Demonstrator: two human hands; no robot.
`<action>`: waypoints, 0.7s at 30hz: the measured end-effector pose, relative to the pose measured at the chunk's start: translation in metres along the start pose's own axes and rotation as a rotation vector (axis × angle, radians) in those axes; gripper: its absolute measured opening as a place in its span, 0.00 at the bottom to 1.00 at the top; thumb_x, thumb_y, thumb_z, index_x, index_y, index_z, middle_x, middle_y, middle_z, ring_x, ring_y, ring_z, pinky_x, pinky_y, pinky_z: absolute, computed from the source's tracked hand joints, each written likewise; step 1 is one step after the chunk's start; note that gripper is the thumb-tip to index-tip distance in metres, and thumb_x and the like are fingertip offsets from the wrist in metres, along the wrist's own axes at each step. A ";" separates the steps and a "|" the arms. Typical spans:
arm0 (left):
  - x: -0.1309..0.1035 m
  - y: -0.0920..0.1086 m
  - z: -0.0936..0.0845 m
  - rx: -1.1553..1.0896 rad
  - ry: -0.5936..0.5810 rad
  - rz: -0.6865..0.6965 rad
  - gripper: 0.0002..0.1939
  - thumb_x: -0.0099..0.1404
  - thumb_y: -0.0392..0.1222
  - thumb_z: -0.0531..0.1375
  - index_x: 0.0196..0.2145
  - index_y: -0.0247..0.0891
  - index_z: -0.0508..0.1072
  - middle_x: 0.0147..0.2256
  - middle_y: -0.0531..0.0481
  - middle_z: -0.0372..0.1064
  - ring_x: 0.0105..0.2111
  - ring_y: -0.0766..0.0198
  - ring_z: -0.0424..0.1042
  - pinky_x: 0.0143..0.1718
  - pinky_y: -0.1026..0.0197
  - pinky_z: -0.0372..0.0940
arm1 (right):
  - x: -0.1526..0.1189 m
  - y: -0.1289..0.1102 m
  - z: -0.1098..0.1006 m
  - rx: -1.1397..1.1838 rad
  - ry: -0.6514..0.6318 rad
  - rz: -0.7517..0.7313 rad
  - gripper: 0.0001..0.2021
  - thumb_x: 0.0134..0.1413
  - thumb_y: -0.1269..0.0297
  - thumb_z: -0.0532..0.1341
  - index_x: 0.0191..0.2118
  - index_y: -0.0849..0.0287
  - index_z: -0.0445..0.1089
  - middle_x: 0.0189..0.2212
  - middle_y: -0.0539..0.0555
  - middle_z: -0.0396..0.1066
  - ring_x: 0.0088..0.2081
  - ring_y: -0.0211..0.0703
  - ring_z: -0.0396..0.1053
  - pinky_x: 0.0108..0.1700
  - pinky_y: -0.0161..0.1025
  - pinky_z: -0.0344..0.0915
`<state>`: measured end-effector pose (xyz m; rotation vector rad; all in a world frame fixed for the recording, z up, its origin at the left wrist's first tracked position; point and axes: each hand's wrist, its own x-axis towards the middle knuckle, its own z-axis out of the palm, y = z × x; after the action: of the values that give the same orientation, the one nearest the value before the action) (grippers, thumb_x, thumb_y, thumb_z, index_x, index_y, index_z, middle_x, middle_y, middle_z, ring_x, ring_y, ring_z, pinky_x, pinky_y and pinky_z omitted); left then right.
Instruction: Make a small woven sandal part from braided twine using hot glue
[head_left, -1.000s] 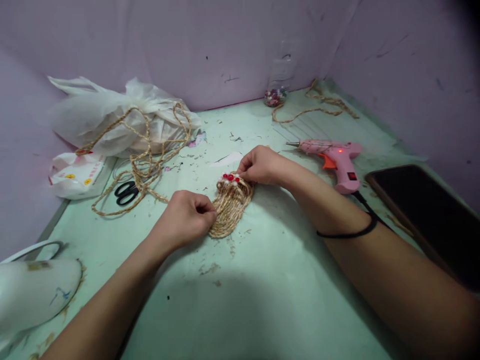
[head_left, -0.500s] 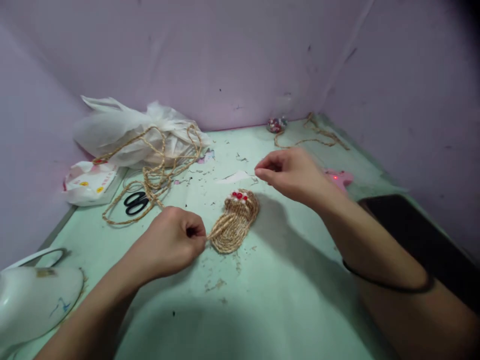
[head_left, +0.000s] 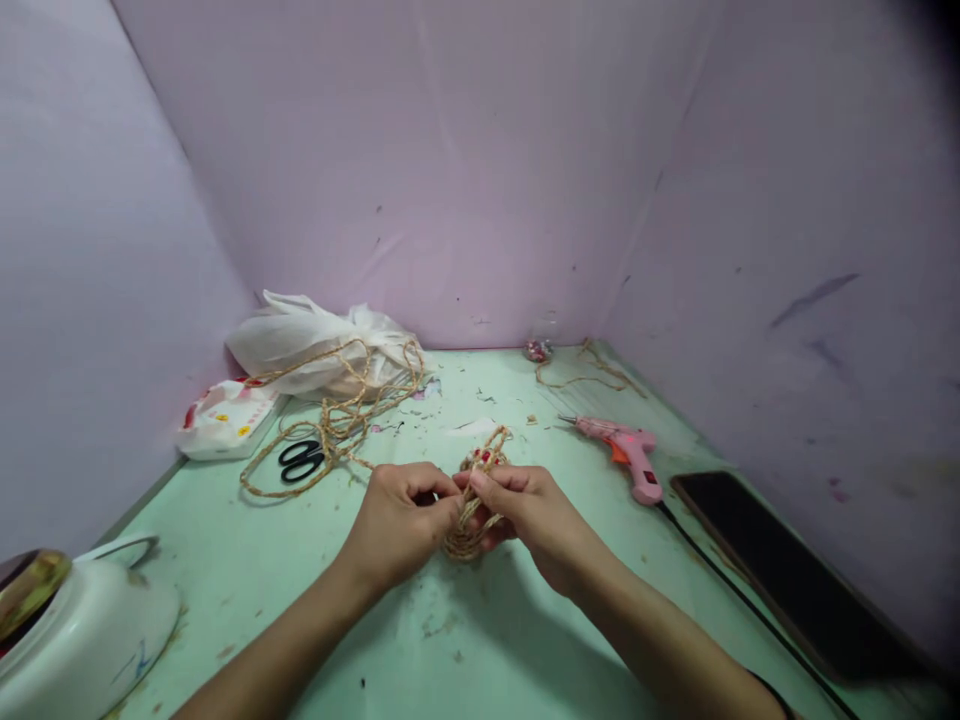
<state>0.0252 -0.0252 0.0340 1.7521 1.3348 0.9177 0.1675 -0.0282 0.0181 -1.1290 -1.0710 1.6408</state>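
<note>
In front of me is a small coiled piece of jute rope (head_left: pixel 462 545) with red and white beads at its far end, partly covered by my fingers. My left hand (head_left: pixel 409 520) pinches the loose jute rope at the coil's left side. My right hand (head_left: pixel 532 520) is closed over the coil's right side, thumb and forefinger together on the rope and other fingers under it. A short rope loop (head_left: pixel 495 440) sticks up beyond my fingertips. From behind my left hand, more rope (head_left: pixel 337 425) runs to a tangle at the back left.
Black-handled scissors (head_left: pixel 301 460) lie by the tangle, near a white plastic bag (head_left: pixel 330 345) and a white box (head_left: pixel 232 420). At right are a pink glue gun (head_left: pixel 626 450) and a dark phone-like slab (head_left: pixel 787 570). Beads in a clear container (head_left: pixel 538 350) stand at the back; a white pot (head_left: pixel 112 630) is front left.
My right hand has come down and left onto the coil, and both hands now meet at it. The view has tilted up, showing the whole glue gun.
</note>
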 end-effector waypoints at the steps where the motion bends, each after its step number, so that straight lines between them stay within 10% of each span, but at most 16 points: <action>1: 0.002 -0.002 0.000 -0.025 -0.016 -0.035 0.07 0.47 0.37 0.58 0.16 0.34 0.72 0.15 0.55 0.64 0.17 0.71 0.59 0.20 0.68 0.55 | 0.000 0.001 -0.002 0.019 -0.001 0.003 0.18 0.36 0.50 0.67 0.20 0.64 0.72 0.23 0.54 0.71 0.21 0.33 0.63 0.21 0.30 0.59; 15: 0.013 -0.010 -0.012 -0.279 -0.125 -0.223 0.05 0.39 0.36 0.57 0.15 0.33 0.71 0.10 0.57 0.58 0.13 0.72 0.54 0.16 0.67 0.50 | 0.008 0.004 0.000 0.088 0.044 -0.048 0.13 0.33 0.61 0.67 0.12 0.62 0.66 0.28 0.59 0.73 0.27 0.40 0.65 0.24 0.33 0.59; 21: 0.017 -0.015 -0.017 -0.434 -0.167 -0.258 0.05 0.38 0.35 0.57 0.14 0.32 0.72 0.09 0.56 0.57 0.11 0.73 0.54 0.15 0.68 0.47 | 0.011 0.010 -0.007 0.069 -0.068 -0.118 0.11 0.34 0.58 0.69 0.24 0.62 0.75 0.25 0.53 0.71 0.21 0.34 0.61 0.24 0.34 0.58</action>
<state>0.0068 -0.0037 0.0311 1.2631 1.1211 0.8218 0.1699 -0.0196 0.0047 -0.9535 -1.0945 1.6199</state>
